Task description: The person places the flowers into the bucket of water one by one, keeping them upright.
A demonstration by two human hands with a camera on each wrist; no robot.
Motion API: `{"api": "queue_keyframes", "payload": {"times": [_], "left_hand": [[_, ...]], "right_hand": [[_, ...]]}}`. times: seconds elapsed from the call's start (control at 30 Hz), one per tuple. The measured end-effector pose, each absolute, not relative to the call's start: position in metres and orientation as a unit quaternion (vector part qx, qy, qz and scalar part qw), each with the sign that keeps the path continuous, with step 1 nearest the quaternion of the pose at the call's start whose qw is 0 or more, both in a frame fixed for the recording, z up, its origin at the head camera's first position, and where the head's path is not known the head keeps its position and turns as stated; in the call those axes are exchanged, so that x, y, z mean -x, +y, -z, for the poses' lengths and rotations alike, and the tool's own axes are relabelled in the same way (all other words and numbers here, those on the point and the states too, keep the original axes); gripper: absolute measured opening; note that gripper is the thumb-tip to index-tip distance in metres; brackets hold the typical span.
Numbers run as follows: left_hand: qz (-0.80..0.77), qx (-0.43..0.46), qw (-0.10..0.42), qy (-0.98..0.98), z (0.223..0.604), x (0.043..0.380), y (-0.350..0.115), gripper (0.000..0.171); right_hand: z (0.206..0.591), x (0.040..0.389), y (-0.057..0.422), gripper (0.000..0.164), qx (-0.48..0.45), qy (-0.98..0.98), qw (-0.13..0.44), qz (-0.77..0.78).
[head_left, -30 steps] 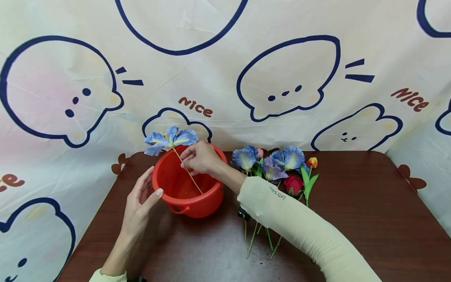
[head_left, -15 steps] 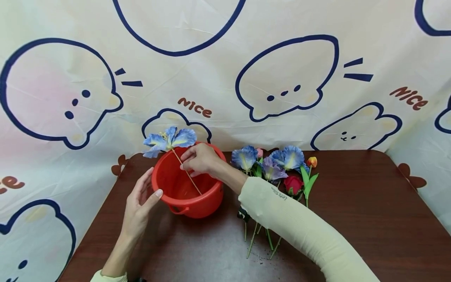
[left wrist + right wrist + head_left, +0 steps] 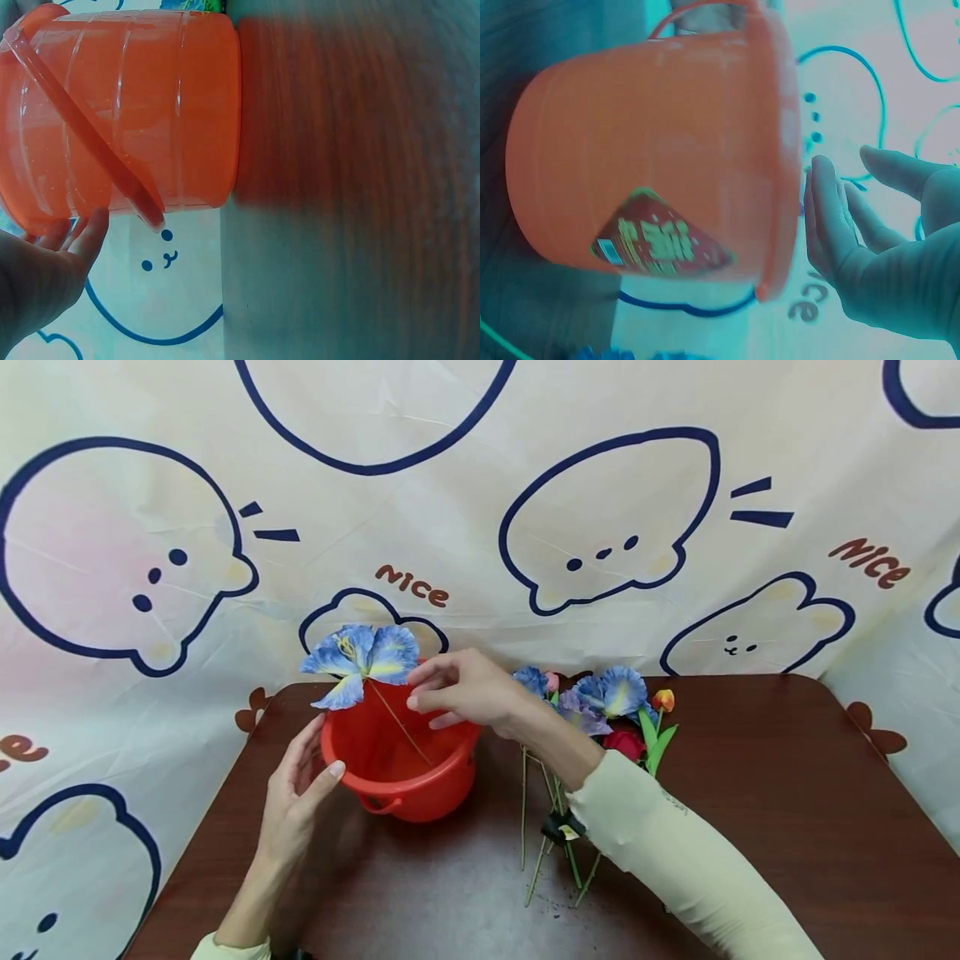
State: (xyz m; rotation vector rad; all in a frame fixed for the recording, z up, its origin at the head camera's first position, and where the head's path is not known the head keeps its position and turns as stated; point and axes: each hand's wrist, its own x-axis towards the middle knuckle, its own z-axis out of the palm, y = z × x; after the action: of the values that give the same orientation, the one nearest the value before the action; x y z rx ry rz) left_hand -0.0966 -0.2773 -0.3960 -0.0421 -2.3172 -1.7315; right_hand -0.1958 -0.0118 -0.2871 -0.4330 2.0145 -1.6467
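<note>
A red plastic bucket stands on the table. My left hand rests against its left side near the rim, with the thumb at the front and the fingers behind. In the left wrist view, the fingertips touch the outside of the bucket. An artificial blue iris leans inside, its bloom over the far left rim and its thin stem slanting down. My right hand hovers over the right of the rim, fingers parted and nothing between them. The right wrist view shows that hand beside the rim.
Several artificial flowers lie right of the bucket, among them a blue iris, a red rose and an orange tulip. Their stems point toward the front of the table. A patterned cloth hangs behind the table.
My right hand has let go of the iris stem and moved up and right. The bloom has turned and tipped slightly toward the viewer. My left hand has stayed at the bucket.
</note>
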Motion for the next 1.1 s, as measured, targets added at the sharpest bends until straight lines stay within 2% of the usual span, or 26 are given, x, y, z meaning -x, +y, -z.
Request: {"api": "queue_keyframes", "payload": {"times": [0.27,0.57,0.93,1.1], "left_hand": [[0.597,0.019,0.125,-0.792,0.395,0.098,-0.277,0.070],[0.601,0.016,0.125,-0.789,0.397,0.098,-0.278,0.069],[0.605,0.007,0.123,-0.787,0.397,0.098,-0.277,0.070],[0.612,0.013,0.123,-0.781,0.398,0.099,-0.277,0.070]], "right_hand": [[0.286,0.190,0.040,0.038,0.133,0.710,0.214,0.658],[0.311,0.181,0.085,0.042,0.090,0.691,0.177,0.695],[0.341,0.177,0.111,0.048,0.054,0.653,0.168,0.737],[0.354,0.178,0.116,0.046,0.053,0.645,0.166,0.744]]}}
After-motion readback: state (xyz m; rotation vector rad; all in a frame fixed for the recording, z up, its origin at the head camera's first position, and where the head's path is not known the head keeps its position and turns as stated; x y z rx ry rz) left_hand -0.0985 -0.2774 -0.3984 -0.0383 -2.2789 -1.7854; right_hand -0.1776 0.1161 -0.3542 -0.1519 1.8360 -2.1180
